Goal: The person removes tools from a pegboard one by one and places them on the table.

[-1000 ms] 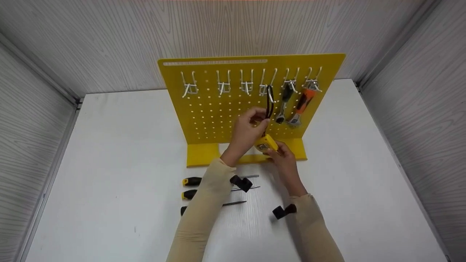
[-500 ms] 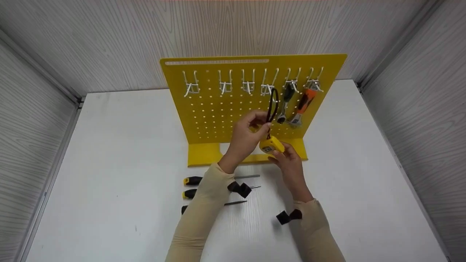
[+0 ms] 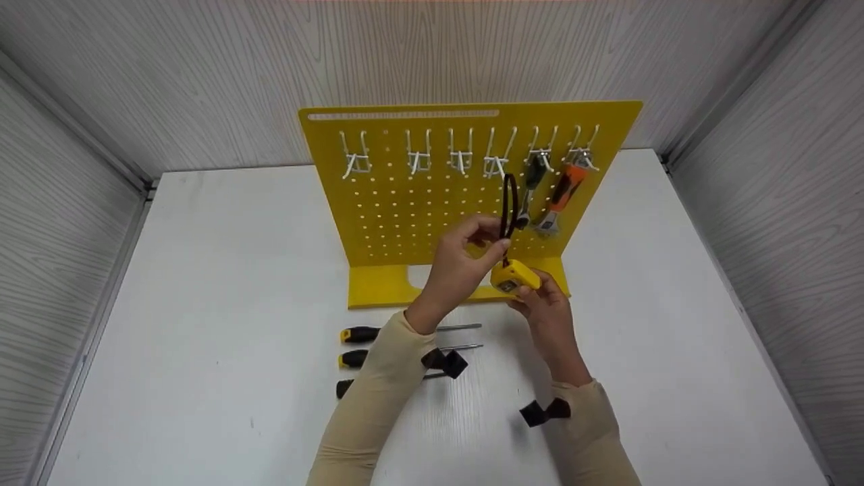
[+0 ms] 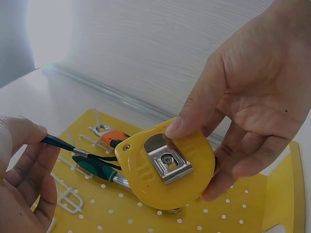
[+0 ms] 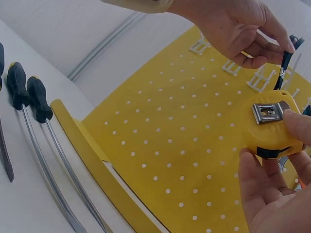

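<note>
A yellow tape measure (image 3: pixel 515 275) with a black wrist strap (image 3: pixel 509 202) is held up in front of the pegboard. My right hand (image 3: pixel 548 312) grips its case between thumb and fingers. My left hand (image 3: pixel 466 260) pinches the strap, whose loop stands up above the fingers, below a white hook (image 3: pixel 496 164). In the left wrist view the metal belt clip (image 4: pixel 169 162) on the case faces the camera, and the right thumb presses the case beside it. From the right wrist view, the strap (image 5: pixel 285 63) runs from the case up to the left fingertips.
The yellow pegboard (image 3: pixel 405 223) stands on the white table (image 3: pixel 236 270) with several white hooks. A green-handled ratchet wrench (image 3: pixel 533 179) and an orange-handled adjustable wrench (image 3: pixel 568 185) hang at its right. Three screwdrivers (image 3: pixel 360 335) lie in front, partly behind the left forearm.
Both hands have moved down and to the right with the tape measure. The strap loop, earlier overlapping the hook, now sits below it.
</note>
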The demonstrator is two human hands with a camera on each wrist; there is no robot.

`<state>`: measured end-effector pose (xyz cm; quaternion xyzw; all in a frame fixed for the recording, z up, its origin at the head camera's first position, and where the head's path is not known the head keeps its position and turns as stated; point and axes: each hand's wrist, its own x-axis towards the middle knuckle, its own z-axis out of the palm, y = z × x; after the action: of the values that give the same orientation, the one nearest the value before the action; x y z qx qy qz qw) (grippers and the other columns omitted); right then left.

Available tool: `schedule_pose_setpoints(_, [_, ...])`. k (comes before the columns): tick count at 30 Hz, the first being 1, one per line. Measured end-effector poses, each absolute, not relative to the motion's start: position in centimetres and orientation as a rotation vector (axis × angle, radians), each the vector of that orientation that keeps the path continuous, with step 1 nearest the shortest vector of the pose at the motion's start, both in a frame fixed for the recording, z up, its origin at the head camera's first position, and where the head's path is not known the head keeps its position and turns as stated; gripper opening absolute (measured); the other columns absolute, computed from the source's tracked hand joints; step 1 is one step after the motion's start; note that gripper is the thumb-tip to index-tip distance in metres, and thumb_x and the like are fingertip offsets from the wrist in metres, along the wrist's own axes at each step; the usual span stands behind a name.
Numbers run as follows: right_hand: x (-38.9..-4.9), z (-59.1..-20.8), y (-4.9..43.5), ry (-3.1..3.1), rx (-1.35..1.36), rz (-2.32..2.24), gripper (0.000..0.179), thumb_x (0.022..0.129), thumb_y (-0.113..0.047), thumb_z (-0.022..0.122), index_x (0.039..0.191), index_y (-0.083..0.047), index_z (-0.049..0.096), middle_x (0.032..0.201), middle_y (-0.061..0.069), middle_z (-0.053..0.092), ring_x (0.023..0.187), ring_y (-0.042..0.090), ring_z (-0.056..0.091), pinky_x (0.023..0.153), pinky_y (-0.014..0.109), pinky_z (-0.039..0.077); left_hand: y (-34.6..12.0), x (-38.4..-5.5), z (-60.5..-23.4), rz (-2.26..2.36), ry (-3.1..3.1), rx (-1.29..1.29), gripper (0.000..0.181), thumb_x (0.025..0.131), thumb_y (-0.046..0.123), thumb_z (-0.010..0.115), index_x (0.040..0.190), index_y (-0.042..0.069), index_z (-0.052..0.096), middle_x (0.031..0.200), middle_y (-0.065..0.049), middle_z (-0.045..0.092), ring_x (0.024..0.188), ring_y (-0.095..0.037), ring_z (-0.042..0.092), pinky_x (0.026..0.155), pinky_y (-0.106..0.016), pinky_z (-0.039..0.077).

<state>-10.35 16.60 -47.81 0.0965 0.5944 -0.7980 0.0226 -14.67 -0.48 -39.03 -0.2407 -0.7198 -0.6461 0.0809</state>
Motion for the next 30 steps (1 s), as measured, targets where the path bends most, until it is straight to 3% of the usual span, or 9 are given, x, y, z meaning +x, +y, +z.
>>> schedule_pose_setpoints(14, [-9.6,-48.0,18.4,1.884,0.337,-2.43,0.035,0.095,-0.022,0.06,0.125,-0.006,0.052,0.114,0.002,0.057,0.097,0.015,0.06,0.079,0.026,0.055,-1.2,-14.5,-40.0,-1.943,-2.154,-0.686,0.014,0.09,0.013,0.067,0.099,0.003,0.066,0.093,-0.01,0.068,0.084,-0.017,0.063,0.08,-0.029,0.052])
schedule_pose_setpoints(22, [-9.4,-49.0,20.7,2.088,0.362,-2.249,0.04,0.093,-0.031,0.061,0.125,-0.008,0.054,0.115,0.003,0.058,0.096,0.014,0.061,0.08,0.026,0.054,-2.1,-14.4,-41.5,-2.056,-2.191,-0.669,0.013,0.09,0.01,0.066,0.099,0.002,0.066,0.095,-0.014,0.066,0.082,-0.019,0.065,0.076,-0.037,0.054])
schedule_pose_setpoints(30, [-8.9,-49.5,23.4,2.153,0.447,-2.13,0.051,0.089,-0.04,0.065,0.127,-0.008,0.053,0.115,0.001,0.058,0.097,0.013,0.061,0.082,0.022,0.053,-3.5,-14.5,-43.0,-2.056,-2.327,-0.677,0.012,0.091,0.014,0.066,0.099,0.005,0.068,0.094,-0.01,0.068,0.081,-0.017,0.067,0.071,-0.028,0.055])
